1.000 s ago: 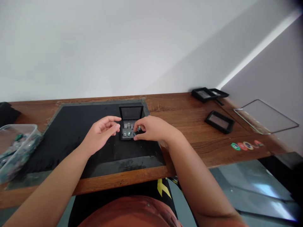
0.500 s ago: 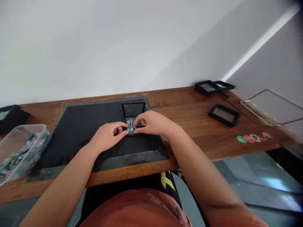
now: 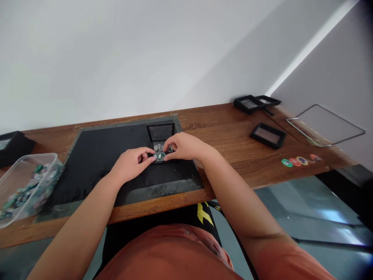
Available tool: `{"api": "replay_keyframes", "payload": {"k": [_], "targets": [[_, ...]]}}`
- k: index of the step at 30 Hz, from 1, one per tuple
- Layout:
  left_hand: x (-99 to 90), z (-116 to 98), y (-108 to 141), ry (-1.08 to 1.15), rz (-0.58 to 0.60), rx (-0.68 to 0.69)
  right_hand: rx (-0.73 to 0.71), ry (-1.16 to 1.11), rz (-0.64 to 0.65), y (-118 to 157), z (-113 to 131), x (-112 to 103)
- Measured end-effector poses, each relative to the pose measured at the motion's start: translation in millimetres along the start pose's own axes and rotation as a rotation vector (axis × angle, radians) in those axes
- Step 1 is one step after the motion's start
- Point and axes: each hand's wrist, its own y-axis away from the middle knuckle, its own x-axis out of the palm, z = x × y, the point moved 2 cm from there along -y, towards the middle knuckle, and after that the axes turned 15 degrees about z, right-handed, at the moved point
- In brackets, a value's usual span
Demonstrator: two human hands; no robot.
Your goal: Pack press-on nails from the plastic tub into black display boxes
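L hand (image 3: 132, 163), R hand (image 3: 186, 146), at blk case (image 3: 161, 132)

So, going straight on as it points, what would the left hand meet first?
The left hand would likely meet the stones in the open black case first; it may already touch one, depth being unclear.

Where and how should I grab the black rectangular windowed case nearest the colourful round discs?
Probably pinch the black rectangular windowed case across both long edges, right hand coming from the near side: it lies flat, narrow across, one long edge facing you.
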Motion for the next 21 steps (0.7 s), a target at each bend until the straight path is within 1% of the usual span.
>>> {"api": "replay_keyframes", "payload": {"k": [6, 13, 21], "targets": [[-0.4, 0.2, 0.6, 0.011, 0.012, 0.005, -0.003, -0.003, -0.003, -1.2, -0.2, 0.9], [-0.6, -0.4, 0.1, 0.006, 0.024, -0.013, -0.015, 0.026, 0.044, -2.1, 1.5, 1.1], [-0.4, -1.2, 0.8, 0.027, 0.028, -0.008, -0.019, 0.021, 0.028, -1.7, 2.1, 2.5]]}}
